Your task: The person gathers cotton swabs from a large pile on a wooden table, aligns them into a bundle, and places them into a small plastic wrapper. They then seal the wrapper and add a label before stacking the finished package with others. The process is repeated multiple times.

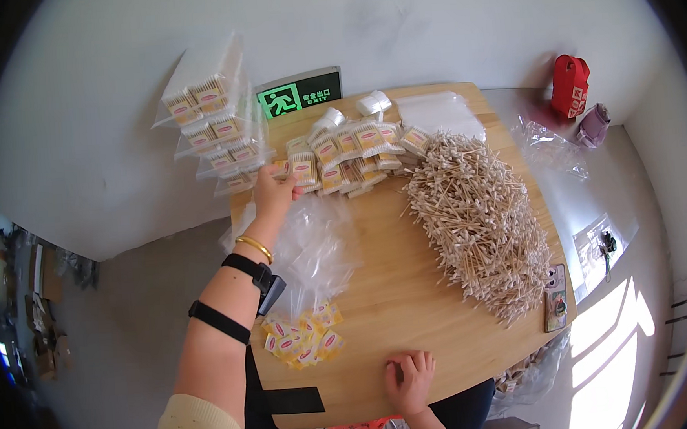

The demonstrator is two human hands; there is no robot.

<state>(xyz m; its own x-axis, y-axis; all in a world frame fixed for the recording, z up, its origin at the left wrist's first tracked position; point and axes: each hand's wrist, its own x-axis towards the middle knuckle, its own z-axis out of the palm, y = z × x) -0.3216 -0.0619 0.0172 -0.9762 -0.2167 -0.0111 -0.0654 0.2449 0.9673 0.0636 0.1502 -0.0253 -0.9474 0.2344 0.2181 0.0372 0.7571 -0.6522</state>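
My left hand (274,193) reaches to the far left of the wooden table. Its fingers are closed at a small clear packet of cotton swabs (280,168) with an orange and yellow label; the hand partly hides it. Beside it lies a heap of similar packets (345,150). Clear plastic bags (310,252) spread under and in front of my left wrist. My right hand (411,379) rests on the near edge of the table, fingers loosely bent and apart, with nothing in it. Small yellow and white label cards (304,339) lie loose at the near left.
A large pile of loose cotton swabs (482,226) covers the table's right side. Bagged packets (211,105) are stacked tall at the far left. White rolls (374,102) and flat plastic sheets (440,114) lie at the back. A phone (555,300) sits at the right edge.
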